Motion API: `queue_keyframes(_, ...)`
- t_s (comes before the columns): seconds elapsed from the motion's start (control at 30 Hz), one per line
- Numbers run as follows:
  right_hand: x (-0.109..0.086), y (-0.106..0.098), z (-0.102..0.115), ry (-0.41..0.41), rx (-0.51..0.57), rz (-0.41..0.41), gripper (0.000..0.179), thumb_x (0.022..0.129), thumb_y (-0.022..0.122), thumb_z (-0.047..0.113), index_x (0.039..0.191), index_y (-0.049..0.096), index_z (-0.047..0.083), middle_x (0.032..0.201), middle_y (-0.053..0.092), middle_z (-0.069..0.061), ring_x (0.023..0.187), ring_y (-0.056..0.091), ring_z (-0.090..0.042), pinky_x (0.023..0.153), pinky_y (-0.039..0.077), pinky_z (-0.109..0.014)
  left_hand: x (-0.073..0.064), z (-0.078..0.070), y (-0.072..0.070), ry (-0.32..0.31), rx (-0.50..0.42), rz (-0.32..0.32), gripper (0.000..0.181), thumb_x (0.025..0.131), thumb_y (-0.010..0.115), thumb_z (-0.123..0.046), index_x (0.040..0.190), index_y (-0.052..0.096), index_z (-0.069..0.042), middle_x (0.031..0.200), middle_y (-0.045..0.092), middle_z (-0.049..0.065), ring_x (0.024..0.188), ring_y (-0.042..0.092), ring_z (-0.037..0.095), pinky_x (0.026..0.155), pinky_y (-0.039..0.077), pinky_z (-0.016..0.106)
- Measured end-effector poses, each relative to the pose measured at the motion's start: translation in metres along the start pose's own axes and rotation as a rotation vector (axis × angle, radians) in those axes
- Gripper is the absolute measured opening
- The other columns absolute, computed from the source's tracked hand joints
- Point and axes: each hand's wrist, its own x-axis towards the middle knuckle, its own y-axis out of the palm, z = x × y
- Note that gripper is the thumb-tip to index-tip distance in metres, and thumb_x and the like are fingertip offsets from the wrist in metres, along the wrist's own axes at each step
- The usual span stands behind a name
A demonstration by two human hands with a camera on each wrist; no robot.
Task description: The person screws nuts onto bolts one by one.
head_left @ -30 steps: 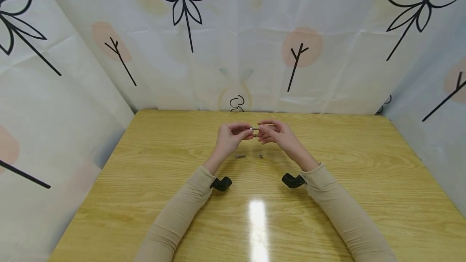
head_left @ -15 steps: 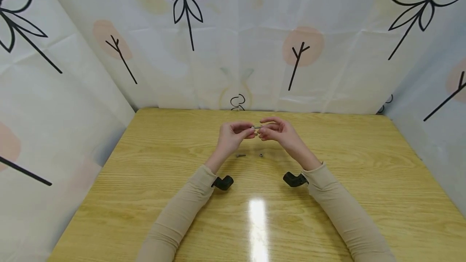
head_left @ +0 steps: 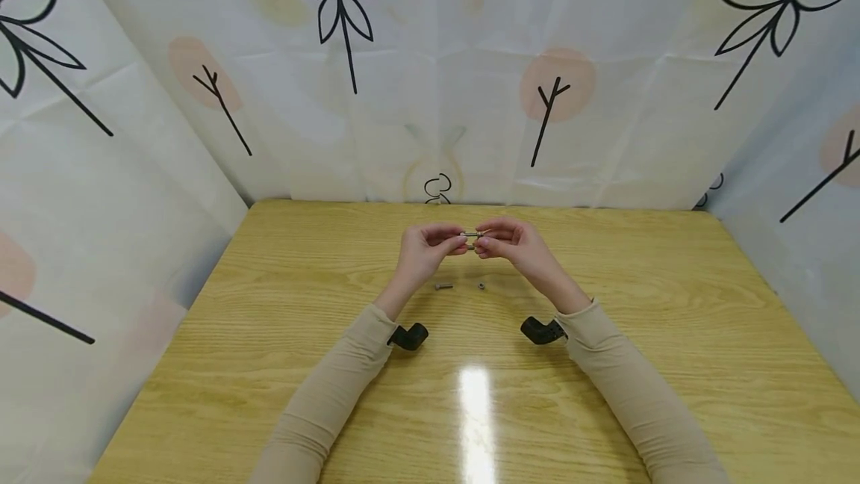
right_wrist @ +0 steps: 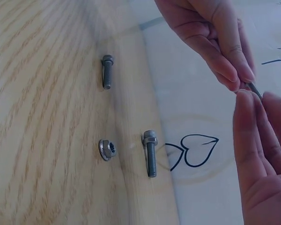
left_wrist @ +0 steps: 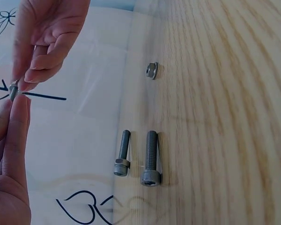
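Note:
My left hand [head_left: 423, 251] pinches a slim metal bolt [head_left: 469, 234] between thumb and fingers, held level above the far part of the table. My right hand [head_left: 510, 245] meets it from the other side, its thumb and fingertips pinching the bolt's other end, where a nut [left_wrist: 13, 87] shows in the left wrist view. Fingertips hide much of both pieces. On the wood below lie a thicker socket-head bolt [left_wrist: 151, 157], a flange nut [right_wrist: 107, 149], and a thinner bolt with a nut threaded up near its head [right_wrist: 151, 152].
The wooden table [head_left: 672, 334] ends at a printed cloth [head_left: 605, 155] along its back edge, with more cloth at both sides. Black wrist devices [head_left: 408, 337] sit under each forearm. A bright light reflection lies on the near tabletop.
My right fingers first loosened, with the index finger lifted half a second ago, and now close back around the bolt's end. My left hand stays nearly still; the pieces on the table have not moved.

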Motion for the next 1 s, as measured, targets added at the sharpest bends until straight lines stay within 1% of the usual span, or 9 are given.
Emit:
queue_keyframes(0.2, 0.003, 0.002, -0.003, 0.049, -0.102, -0.011, 0.040, 0.099, 0.057, 0.021, 0.112, 0.056, -0.016, 0.088, 0.067, -0.017, 0.074, 0.066, -0.022, 0.071, 0.060, -0.042, 0.000, 0.001, -0.001, 0.012, 0.004, 0.028, 0.021, 0.086, 0.068, 0.003, 0.101, 0.065, 0.018, 0.091, 0.068, 0.027, 0.079, 0.070, 0.035, 0.077, 0.059, 0.046)
queue_keyframes(0.27, 0.004, 0.002, -0.002, 0.050, -0.122, -0.003, 0.039, 0.099, 0.056, 0.023, 0.115, 0.056, -0.013, 0.091, 0.066, -0.019, 0.076, 0.066, -0.025, 0.073, 0.059, -0.046, 0.001, 0.002, -0.003, 0.008, 0.003, 0.019, 0.021, 0.086, 0.068, 0.004, 0.102, 0.064, 0.019, 0.090, 0.067, 0.027, 0.078, 0.070, 0.035, 0.076, 0.059, 0.047)
queue_keyframes(0.37, 0.005, 0.004, 0.000, 0.021, -0.099, -0.006, 0.033, 0.097, 0.059, 0.014, 0.120, 0.054, -0.009, 0.099, 0.065, -0.022, 0.087, 0.065, -0.037, 0.083, 0.054, -0.055, 0.001, 0.001, -0.005, -0.004, 0.005, 0.001, 0.023, 0.086, 0.068, 0.004, 0.103, 0.064, 0.018, 0.090, 0.067, 0.027, 0.077, 0.070, 0.032, 0.076, 0.059, 0.045)
queue_keyframes(0.5, 0.007, 0.005, 0.001, -0.008, -0.092, -0.024, 0.030, 0.094, 0.063, 0.007, 0.117, 0.055, -0.011, 0.101, 0.064, -0.023, 0.091, 0.065, -0.039, 0.087, 0.050, -0.059, 0.001, 0.000, -0.006, -0.003, 0.029, -0.008, 0.023, 0.086, 0.070, 0.000, 0.103, 0.066, 0.015, 0.090, 0.068, 0.026, 0.077, 0.070, 0.030, 0.076, 0.059, 0.044)
queue_keyframes(0.63, 0.010, 0.005, 0.002, 0.039, -0.155, -0.013, 0.034, 0.097, 0.060, 0.020, 0.108, 0.060, -0.012, 0.093, 0.064, -0.027, 0.081, 0.065, -0.036, 0.075, 0.058, -0.049, 0.002, 0.000, -0.008, 0.001, 0.049, -0.012, 0.021, 0.086, 0.070, -0.001, 0.102, 0.068, 0.013, 0.090, 0.069, 0.023, 0.078, 0.070, 0.032, 0.077, 0.059, 0.047)
queue_keyframes(0.7, 0.010, 0.006, 0.003, 0.066, -0.165, -0.006, 0.041, 0.099, 0.056, 0.027, 0.109, 0.060, -0.012, 0.093, 0.064, -0.027, 0.081, 0.064, -0.037, 0.071, 0.059, -0.045, 0.002, 0.000, -0.008, -0.002, 0.054, -0.016, 0.021, 0.086, 0.070, -0.001, 0.102, 0.068, 0.012, 0.090, 0.069, 0.022, 0.079, 0.070, 0.033, 0.077, 0.059, 0.048)
queue_keyframes(0.77, 0.010, 0.006, 0.004, 0.076, -0.142, -0.004, 0.041, 0.099, 0.055, 0.028, 0.115, 0.057, -0.010, 0.098, 0.064, -0.025, 0.085, 0.064, -0.036, 0.077, 0.058, -0.048, 0.002, 0.000, -0.008, -0.003, 0.056, -0.018, 0.020, 0.086, 0.070, -0.002, 0.101, 0.069, 0.011, 0.090, 0.070, 0.022, 0.079, 0.070, 0.034, 0.077, 0.059, 0.048)
queue_keyframes(0.9, 0.010, 0.007, 0.004, 0.049, -0.062, -0.015, 0.032, 0.097, 0.059, 0.014, 0.121, 0.055, -0.007, 0.107, 0.064, -0.023, 0.089, 0.066, -0.028, 0.092, 0.048, -0.058, 0.002, -0.001, -0.008, 0.009, 0.051, -0.018, 0.018, 0.086, 0.070, -0.001, 0.100, 0.070, 0.010, 0.088, 0.070, 0.021, 0.079, 0.070, 0.035, 0.076, 0.059, 0.047)
queue_keyframes(1.0, 0.011, 0.008, 0.004, 0.022, -0.079, -0.013, 0.029, 0.096, 0.061, 0.012, 0.115, 0.059, -0.010, 0.100, 0.065, -0.023, 0.083, 0.067, -0.024, 0.086, 0.054, -0.051, 0.001, -0.002, -0.009, 0.021, 0.046, -0.016, 0.017, 0.086, 0.070, -0.001, 0.099, 0.070, 0.009, 0.087, 0.070, 0.020, 0.079, 0.070, 0.035, 0.076, 0.059, 0.048)
